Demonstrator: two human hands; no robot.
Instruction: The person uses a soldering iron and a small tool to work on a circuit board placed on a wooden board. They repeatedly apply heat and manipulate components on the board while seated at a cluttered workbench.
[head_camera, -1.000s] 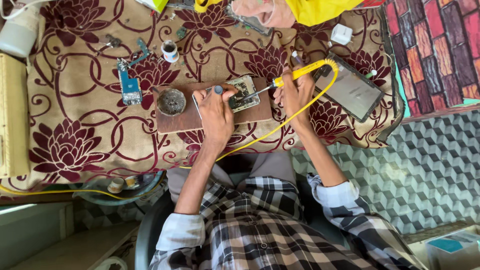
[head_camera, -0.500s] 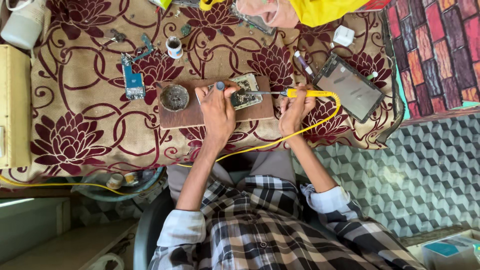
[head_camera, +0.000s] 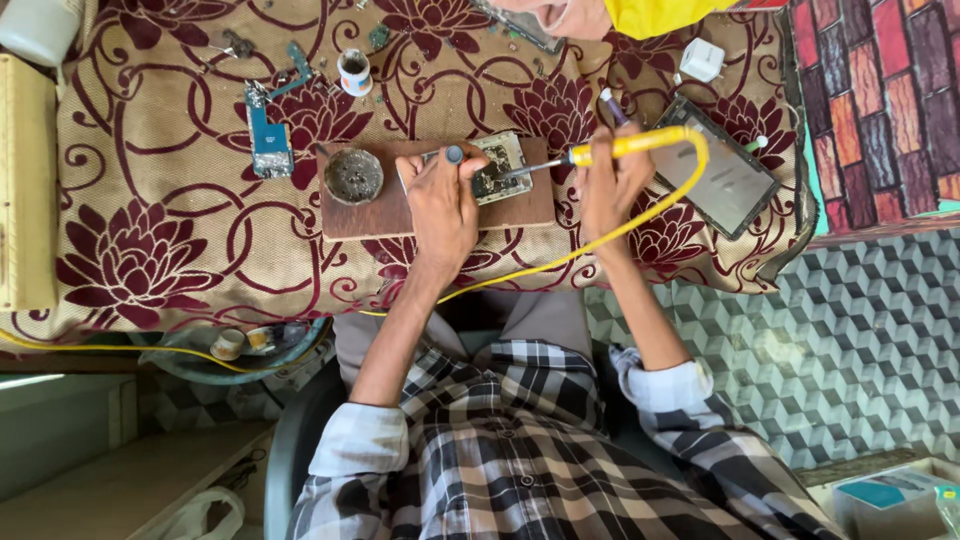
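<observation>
- The right hand (head_camera: 612, 182) is closed around the yellow handle of a soldering iron (head_camera: 600, 152), whose metal tip points left and touches the circuit board (head_camera: 497, 168).
- The left hand (head_camera: 440, 200) rests on the wooden board (head_camera: 365, 214), fingers curled, pinning the circuit board at its left edge; a small dark round part sits at the fingertips (head_camera: 455, 156), though what it is cannot be told.
- The circuit board lies on the far right part of the wooden board, between the two hands.
- A round metal dish (head_camera: 353, 176) with dark residue sits on the left part of the wooden board, just beside the left hand.
- The yellow cord (head_camera: 640, 215) loops from the iron's handle around the right hand and runs left across the floral cloth (head_camera: 150, 240) toward the near edge.
- To the right of the right hand lies a dark flat screen panel (head_camera: 725, 170), tilted, with a small white charger block (head_camera: 701, 60) farther off.
- Left of the wooden board lies a blue narrow circuit strip (head_camera: 270, 145), and a small white pot (head_camera: 354, 72) stands beyond it.
</observation>
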